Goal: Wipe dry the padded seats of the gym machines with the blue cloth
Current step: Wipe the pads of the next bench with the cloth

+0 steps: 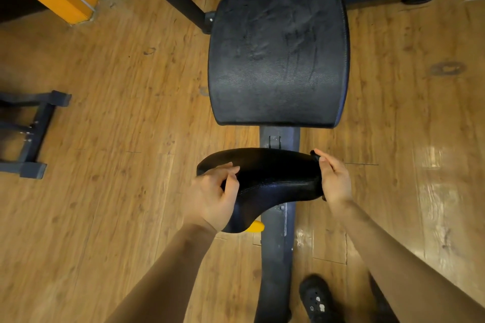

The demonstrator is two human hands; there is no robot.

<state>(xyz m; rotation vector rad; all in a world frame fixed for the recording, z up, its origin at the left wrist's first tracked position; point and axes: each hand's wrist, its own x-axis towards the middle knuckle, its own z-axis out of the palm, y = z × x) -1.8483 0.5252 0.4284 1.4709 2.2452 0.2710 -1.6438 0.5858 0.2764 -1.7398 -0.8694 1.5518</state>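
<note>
Hands (210,199) (334,181) at small seat's (273,178) opposite ends.

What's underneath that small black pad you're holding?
Under the small pad run a dark metal beam and a yellow knob, over wooden floor. The pad hides its mount.

Both hands hold the small black padded seat (265,183): left hand (212,196) at its left edge, right hand (334,178) at its right edge.
</note>
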